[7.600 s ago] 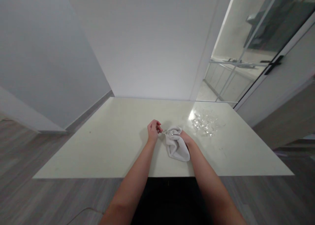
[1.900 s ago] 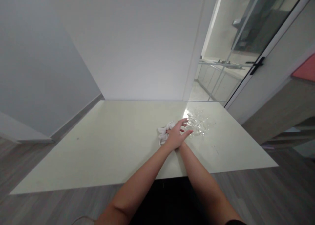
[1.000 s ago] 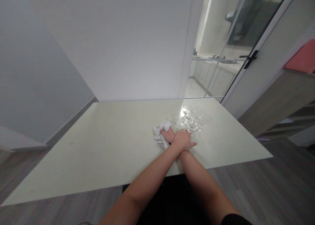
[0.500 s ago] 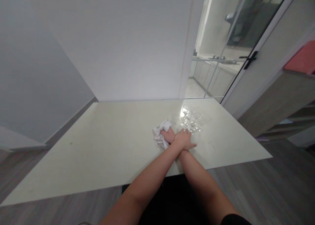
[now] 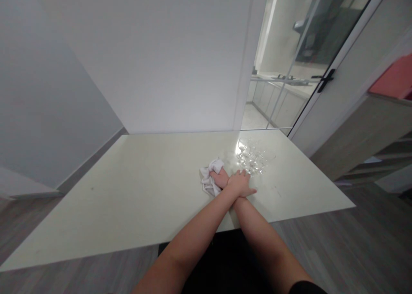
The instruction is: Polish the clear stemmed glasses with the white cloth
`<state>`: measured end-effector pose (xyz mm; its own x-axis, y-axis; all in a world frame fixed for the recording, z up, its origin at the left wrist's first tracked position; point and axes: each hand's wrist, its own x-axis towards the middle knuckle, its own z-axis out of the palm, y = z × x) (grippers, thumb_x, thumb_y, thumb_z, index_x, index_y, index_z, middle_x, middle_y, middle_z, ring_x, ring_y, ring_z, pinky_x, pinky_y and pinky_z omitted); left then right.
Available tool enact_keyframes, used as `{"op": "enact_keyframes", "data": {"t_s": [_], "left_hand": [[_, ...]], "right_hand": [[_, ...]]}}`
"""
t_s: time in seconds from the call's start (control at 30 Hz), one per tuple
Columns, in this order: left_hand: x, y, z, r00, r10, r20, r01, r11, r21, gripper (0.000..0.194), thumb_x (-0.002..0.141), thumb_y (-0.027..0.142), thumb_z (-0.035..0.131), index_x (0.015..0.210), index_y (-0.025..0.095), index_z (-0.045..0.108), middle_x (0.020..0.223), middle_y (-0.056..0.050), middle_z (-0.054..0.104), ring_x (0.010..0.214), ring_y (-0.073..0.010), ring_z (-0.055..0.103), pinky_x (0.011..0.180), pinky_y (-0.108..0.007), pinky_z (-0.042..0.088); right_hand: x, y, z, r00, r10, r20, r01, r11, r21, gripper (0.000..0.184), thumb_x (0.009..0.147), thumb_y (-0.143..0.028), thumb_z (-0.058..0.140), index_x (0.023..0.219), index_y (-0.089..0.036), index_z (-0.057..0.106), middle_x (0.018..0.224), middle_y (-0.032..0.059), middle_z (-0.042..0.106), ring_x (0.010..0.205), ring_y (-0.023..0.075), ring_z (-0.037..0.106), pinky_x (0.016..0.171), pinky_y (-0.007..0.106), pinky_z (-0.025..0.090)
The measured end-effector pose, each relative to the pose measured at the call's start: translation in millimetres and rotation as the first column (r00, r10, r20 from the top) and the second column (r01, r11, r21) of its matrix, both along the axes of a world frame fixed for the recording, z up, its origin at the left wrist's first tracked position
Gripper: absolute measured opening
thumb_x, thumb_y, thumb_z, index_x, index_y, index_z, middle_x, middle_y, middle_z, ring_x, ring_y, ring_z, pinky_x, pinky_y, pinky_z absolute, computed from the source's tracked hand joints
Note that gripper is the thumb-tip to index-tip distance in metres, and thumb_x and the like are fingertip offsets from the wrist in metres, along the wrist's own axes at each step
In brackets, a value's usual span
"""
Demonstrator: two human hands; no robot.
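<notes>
My forearms cross over the white table (image 5: 144, 191), the left one lying on top of the right. At the left of the crossing, my right hand (image 5: 220, 177) is closed on a crumpled white cloth (image 5: 209, 179) and presses it to the tabletop. My left hand (image 5: 240, 183) rests across the right wrist with its fingers spread and holds nothing. Just beyond its fingertips is a shiny, clear patch (image 5: 252, 156) on the table; whether it is spilled water or clear pieces, I cannot tell.
A white wall panel (image 5: 180, 62) borders the table's far edge. Behind it on the right is a glass door with a black handle (image 5: 326, 80), with a kitchen counter beyond. A wooden shelf unit (image 5: 363, 131) stands at the right, a pink object (image 5: 392, 79) on top.
</notes>
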<state>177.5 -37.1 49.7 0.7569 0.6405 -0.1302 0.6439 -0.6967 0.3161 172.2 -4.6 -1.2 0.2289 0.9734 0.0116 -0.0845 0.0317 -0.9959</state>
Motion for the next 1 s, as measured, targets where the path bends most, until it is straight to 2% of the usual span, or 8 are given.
{"op": "enact_keyframes", "data": {"t_s": [0.2,0.37,0.63,0.77,1.0], "left_hand": [[0.0,0.3,-2.6,1.0,-0.003,-0.01,0.003,1.0,0.015,0.081,0.083,0.066,0.054,0.144,0.014,0.046,0.158,-0.019,0.038,0.145,-0.0394,0.035,0.11,-0.052,0.042],[0.3,0.9,-5.2,1.0,-0.008,-0.007,0.008,0.999,0.032,0.081,0.083,0.066,0.055,0.145,0.015,0.046,0.156,-0.02,0.039,0.143,-0.0401,0.037,0.107,-0.053,0.044],[-0.2,0.4,-4.8,1.0,-0.007,-0.019,0.008,0.999,0.053,0.077,0.082,0.068,0.055,0.141,0.019,0.049,0.154,-0.018,0.042,0.141,-0.0381,0.04,0.105,-0.051,0.045],[-1.1,0.1,-5.7,1.0,0.003,0.004,-0.003,0.997,0.076,0.073,0.083,0.069,0.052,0.134,0.017,0.054,0.143,-0.018,0.052,0.133,-0.0354,0.048,0.102,-0.048,0.048],[-3.7,-2.9,-3.7,0.998,0.014,0.056,-0.02,0.995,0.094,0.063,0.083,0.065,0.055,0.12,0.014,0.061,0.127,-0.018,0.061,0.122,-0.0355,0.056,0.095,-0.046,0.052]], "right_hand": [[1.3,3.9,-0.9,0.999,0.011,0.047,-0.01,1.0,-0.017,0.018,0.073,-0.026,0.069,0.089,-0.02,0.066,0.103,0.0043,0.069,0.123,0.0261,0.052,0.108,0.044,0.038],[2.3,2.4,-1.0,0.996,0.022,0.085,-0.021,1.0,-0.014,0.018,0.076,-0.03,0.068,0.092,-0.02,0.066,0.111,0.006,0.068,0.126,0.0251,0.051,0.108,0.042,0.039],[1.4,1.6,-0.5,0.991,0.057,0.122,-0.055,0.998,-0.024,0.019,0.077,-0.025,0.067,0.096,-0.02,0.066,0.108,0.0054,0.068,0.125,0.0252,0.051,0.111,0.044,0.037],[6.8,-4.1,0.1,0.993,0.063,0.1,-0.062,0.998,-0.011,0.018,0.083,-0.03,0.067,0.099,-0.023,0.067,0.116,0.0049,0.067,0.127,0.023,0.05,0.108,0.039,0.042],[-2.2,-1.7,6.3,1.0,0.017,0.016,-0.017,1.0,-0.022,0.033,0.092,-0.04,0.064,0.114,-0.014,0.064,0.121,0.0079,0.064,0.111,0.0253,0.062,0.096,0.046,0.052]]}}
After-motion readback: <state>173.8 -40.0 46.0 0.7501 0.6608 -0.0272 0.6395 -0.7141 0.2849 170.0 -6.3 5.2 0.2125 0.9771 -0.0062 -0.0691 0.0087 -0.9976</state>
